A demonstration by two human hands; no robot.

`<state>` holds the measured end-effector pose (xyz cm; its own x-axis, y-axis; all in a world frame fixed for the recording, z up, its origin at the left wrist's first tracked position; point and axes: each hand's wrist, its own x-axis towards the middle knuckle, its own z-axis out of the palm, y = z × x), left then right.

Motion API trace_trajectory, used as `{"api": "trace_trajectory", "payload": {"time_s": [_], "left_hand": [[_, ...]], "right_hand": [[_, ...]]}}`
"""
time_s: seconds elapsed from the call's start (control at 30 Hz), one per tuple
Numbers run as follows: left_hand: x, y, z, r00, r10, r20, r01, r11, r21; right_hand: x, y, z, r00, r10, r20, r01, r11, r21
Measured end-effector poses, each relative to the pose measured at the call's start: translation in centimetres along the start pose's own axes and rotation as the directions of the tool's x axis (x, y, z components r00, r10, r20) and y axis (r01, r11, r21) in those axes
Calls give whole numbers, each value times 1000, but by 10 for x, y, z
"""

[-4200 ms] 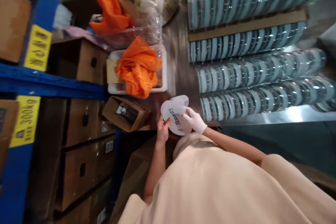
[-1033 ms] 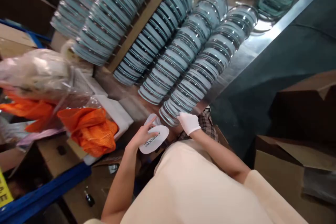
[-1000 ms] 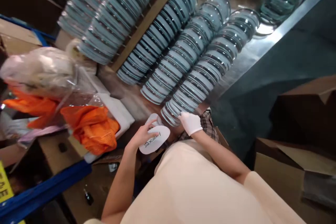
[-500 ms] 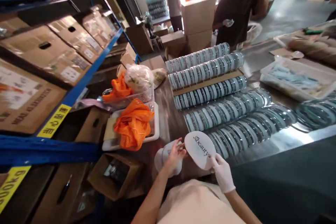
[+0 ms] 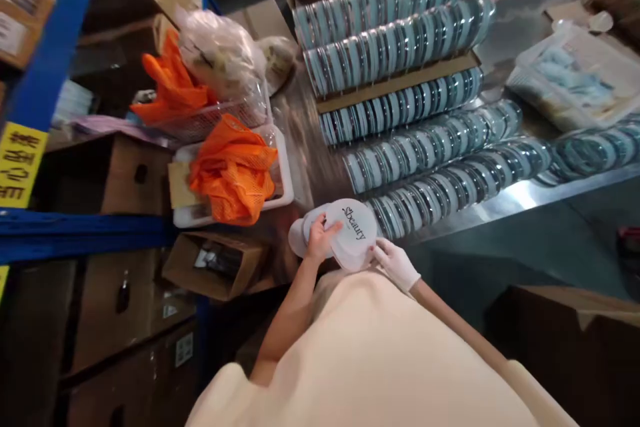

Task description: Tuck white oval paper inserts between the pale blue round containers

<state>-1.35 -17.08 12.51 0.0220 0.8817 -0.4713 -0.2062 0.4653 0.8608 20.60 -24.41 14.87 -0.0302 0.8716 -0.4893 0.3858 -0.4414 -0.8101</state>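
A white oval lid printed with black lettering is held between both my hands at the near edge of the steel table. My bare left hand grips its left side. My right hand, in a white glove, holds its lower right edge. Under the lid lies a stack of more white oval pieces. Just to the right lie long rows of round clear-and-blue tins on their edges.
A white tray with orange mesh cloth sits left of the lid, a clear plastic bag behind it. An open cardboard box and blue shelving with cartons stand left. A plastic bin sits far right.
The view tilted down, so the people at the back left the picture. The printed lid came down closer to my body and over the white stack, with both hands on it.
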Motion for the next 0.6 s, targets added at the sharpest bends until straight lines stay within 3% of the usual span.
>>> {"api": "trace_trajectory", "payload": {"time_s": [0.07, 0.17, 0.33, 0.4, 0.47, 0.6], "left_hand": [[-1, -2, -8, 1000, 23, 6, -24, 998, 55], [-1, 0, -18, 997, 25, 76, -38, 983, 178], [0, 2, -24, 973, -13, 228, -71, 932, 355], [-4, 0, -22, 954, -28, 299, -105, 901, 421], [-8, -1, -22, 937, -24, 349, -150, 873, 464], [-4, 0, -24, 949, -73, 307, -107, 840, 531]], "right_hand": [[1, 6, 8, 989, 11, -147, -16, 999, -29], [1, 11, 20, 962, 35, -269, -13, 996, 85], [0, 12, 24, 950, 101, -296, -24, 967, 255], [-4, 17, 16, 955, 151, -255, -73, 954, 291], [-13, 25, 0, 939, 184, -289, -105, 958, 268], [-35, 42, -38, 822, 136, -553, -108, 991, 83]]}}
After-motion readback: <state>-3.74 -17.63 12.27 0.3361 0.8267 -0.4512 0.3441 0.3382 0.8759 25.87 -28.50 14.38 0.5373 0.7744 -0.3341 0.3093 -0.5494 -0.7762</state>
